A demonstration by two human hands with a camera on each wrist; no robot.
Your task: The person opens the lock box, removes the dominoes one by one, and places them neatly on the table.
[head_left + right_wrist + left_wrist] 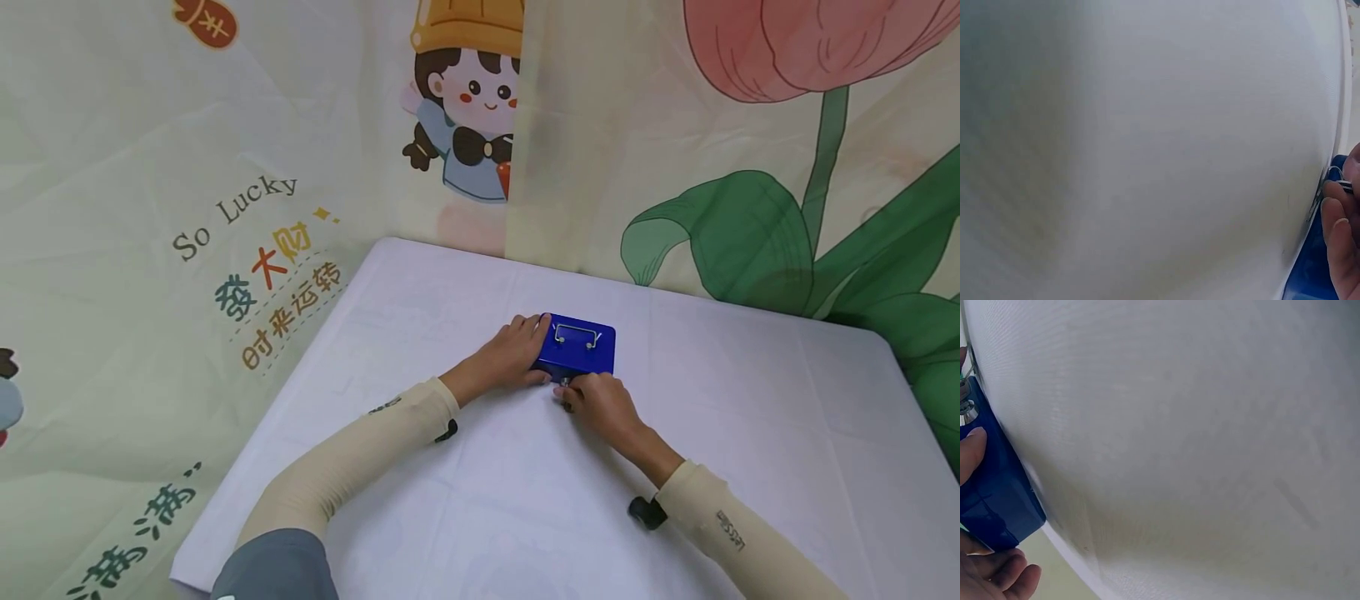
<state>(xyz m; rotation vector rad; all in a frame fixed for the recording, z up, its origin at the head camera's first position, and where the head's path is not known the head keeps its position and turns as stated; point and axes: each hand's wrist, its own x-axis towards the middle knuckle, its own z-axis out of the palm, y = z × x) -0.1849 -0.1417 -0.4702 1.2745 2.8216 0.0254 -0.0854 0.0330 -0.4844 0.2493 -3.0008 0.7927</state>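
Box, blue, w/ wire handle on top, is set on white-covered table, beyond ctr. toward far edge. Its L side is gripped by L hand (thumb laid on front face, nr. metal lock). Small metal piece w/ thin ring is pinched by R hand at box front; piece is partly hidden by fingers.

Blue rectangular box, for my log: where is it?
In the head view, the blue box is right of centre, left hand at its left, right hand in front.
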